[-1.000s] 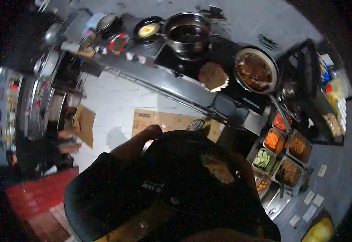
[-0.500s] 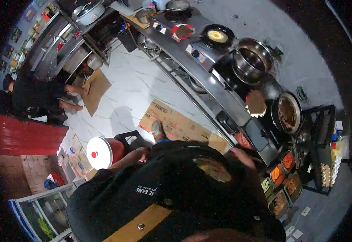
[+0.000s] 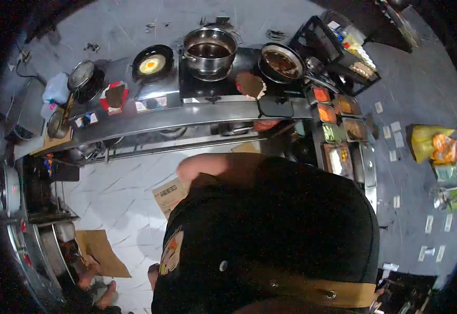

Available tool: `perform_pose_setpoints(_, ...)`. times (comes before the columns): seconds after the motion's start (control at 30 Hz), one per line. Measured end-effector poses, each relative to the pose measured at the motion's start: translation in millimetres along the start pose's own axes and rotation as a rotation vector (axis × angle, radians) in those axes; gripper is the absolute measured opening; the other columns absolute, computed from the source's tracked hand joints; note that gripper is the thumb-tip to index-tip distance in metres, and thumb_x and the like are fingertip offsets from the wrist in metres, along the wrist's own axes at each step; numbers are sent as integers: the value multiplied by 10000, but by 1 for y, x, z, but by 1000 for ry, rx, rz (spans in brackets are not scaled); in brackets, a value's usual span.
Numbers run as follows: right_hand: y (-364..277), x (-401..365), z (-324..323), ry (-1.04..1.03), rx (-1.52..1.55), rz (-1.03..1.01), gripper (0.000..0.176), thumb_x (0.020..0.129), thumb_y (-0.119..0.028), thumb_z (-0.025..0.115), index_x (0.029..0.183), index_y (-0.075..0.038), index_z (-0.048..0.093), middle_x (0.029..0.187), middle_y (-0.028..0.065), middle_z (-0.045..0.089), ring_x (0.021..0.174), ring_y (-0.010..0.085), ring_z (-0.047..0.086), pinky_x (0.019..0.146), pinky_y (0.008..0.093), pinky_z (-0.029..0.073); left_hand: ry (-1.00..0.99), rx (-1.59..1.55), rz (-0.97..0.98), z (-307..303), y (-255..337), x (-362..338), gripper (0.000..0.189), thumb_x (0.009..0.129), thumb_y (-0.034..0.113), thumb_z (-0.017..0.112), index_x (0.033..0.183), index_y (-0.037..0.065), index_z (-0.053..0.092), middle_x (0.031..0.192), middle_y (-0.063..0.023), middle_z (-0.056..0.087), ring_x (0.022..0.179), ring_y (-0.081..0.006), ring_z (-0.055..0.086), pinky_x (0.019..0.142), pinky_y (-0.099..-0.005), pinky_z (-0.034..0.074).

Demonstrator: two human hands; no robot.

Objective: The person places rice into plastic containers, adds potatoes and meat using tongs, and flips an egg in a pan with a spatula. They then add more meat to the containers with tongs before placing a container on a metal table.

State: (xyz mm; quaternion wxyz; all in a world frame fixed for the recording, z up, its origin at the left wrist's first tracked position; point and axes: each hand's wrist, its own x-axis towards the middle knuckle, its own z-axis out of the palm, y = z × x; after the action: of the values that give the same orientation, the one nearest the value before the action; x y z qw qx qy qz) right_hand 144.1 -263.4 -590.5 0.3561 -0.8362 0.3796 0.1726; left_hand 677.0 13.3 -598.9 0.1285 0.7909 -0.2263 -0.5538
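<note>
**A worker stands beside a stove counter, an egg in the pan**

Closest to me, the person's dark shirt (image 3: 281, 214) fills the lower middle of the frame. A blurred bare arm (image 3: 213, 166) juts left from it, just in front of the steel counter (image 3: 150, 125). A patch of skin (image 3: 153, 275) shows at the shirt's left edge. I can't tell whether either hand is open, closed or holding anything.

On the floor, lower left, another person's bare limbs (image 3: 104, 297) are by a cardboard sheet (image 3: 102, 254).

Right of centre, food trays (image 3: 330, 132) hold orange and green pieces. Beyond the counter's front edge, upper left, a fried egg (image 3: 152, 64) lies in a black pan (image 3: 138, 75). A steel pot (image 3: 207, 67) of dark liquid stands at upper centre, with a pan of brown sauce (image 3: 282, 64) to its right.
</note>
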Motion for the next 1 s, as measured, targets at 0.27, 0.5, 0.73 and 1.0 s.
perform_pose_setpoints(0.27,-11,-12,-97,264,86,228,374,902,-332,644,963,8,787,922,261,747,863,446,718,783,547,557,22,-315,89,-50,106,42,325,1033,334,621,1277,127,566,1056,-103,677,877,-255,699,640,-399,547)
perform_pose_setpoints(0.5,63,59,-148,750,195,498,306,900,-295,653,927,-14,774,963,238,751,928,436,727,819,538,584,-295,308,541,-54,82,101,322,1046,261,593,1346,145,575,1078,-80,704,816,-233,718,575,-384,539)
perform_pose_setpoints(0.73,124,101,-178,881,-226,417,486,1032,-419,556,848,-30,783,840,212,749,782,415,737,735,540,589,69,-170,-59,-47,8,1,305,1057,249,534,1325,116,597,1063,-120,706,787,-268,712,643,-429,577)
perform_pose_setpoints(1.0,148,101,-178,808,-187,490,401,1048,-282,626,1364,-36,604,1146,132,743,972,265,728,747,427,584,-102,-90,-215,-36,-83,11,480,899,165,713,1358,74,609,1148,-127,712,908,-272,716,708,-443,612)
